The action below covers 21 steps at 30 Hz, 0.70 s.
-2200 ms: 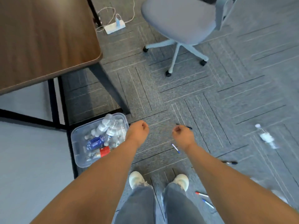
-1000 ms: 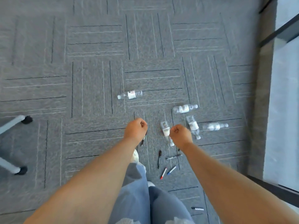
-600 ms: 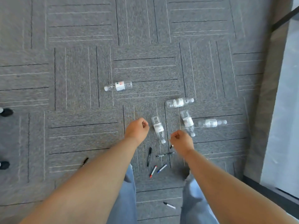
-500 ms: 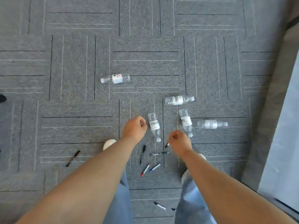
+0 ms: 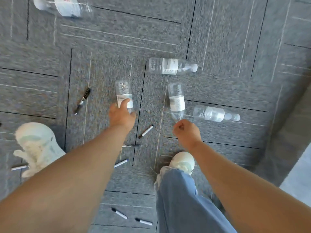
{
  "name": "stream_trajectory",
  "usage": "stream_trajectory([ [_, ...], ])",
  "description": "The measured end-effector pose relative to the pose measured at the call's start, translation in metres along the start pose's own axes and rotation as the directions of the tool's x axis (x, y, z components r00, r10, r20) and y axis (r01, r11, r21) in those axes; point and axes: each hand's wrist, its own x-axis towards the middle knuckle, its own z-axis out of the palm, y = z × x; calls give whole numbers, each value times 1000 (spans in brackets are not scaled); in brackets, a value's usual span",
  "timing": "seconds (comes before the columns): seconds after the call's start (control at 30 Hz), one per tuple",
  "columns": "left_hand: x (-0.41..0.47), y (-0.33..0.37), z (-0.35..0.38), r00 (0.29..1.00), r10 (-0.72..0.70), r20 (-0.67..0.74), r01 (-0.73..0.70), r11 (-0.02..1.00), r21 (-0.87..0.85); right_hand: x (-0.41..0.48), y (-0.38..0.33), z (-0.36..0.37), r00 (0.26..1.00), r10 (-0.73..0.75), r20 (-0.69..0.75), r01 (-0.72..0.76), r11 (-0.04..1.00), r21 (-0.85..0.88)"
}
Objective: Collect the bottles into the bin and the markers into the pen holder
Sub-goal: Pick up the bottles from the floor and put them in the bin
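Several clear plastic bottles lie on the grey carpet. My left hand [image 5: 122, 115] is down on the neck end of one bottle [image 5: 123, 91], thumb curled across its white label. My right hand [image 5: 185, 132] is a curled fist with nothing seen in it, its knuckles right at the cap end of a second bottle [image 5: 176, 98]. Other bottles lie further off [image 5: 170, 66], at right [image 5: 213, 113] and at top left [image 5: 67, 7]. Markers are scattered about: a black one [image 5: 83, 100], a white one [image 5: 146, 131] between my hands, and two by my legs [image 5: 119, 213] [image 5: 143, 221]. Neither the bin nor the pen holder is in view.
My white shoes stand at left [image 5: 37, 147] and centre [image 5: 182, 161], with my jeans leg below. More markers lie near my left forearm [image 5: 121, 163] and beside the left shoe [image 5: 18, 167]. A pale floor strip [image 5: 297, 175] borders the carpet at right.
I have bent down much closer to the floor. My left hand went from a fist above the carpet to lying on the bottle. My right fist dropped to the second bottle's cap.
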Motion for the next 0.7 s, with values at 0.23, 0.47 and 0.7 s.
stream_trajectory([
  [0.23,63,-34,61,998,-48,-49,53,994,100,68,38,32,997,-43,-58,45,998,35],
  [0.47,80,-21,84,983,-124,-139,112,989,-93,96,32,43,979,-75,-189,76,997,-4],
  [0.7,40,-9,93,992,73,-103,-92,975,-204,136,16,46,970,214,-119,-217,976,-19],
])
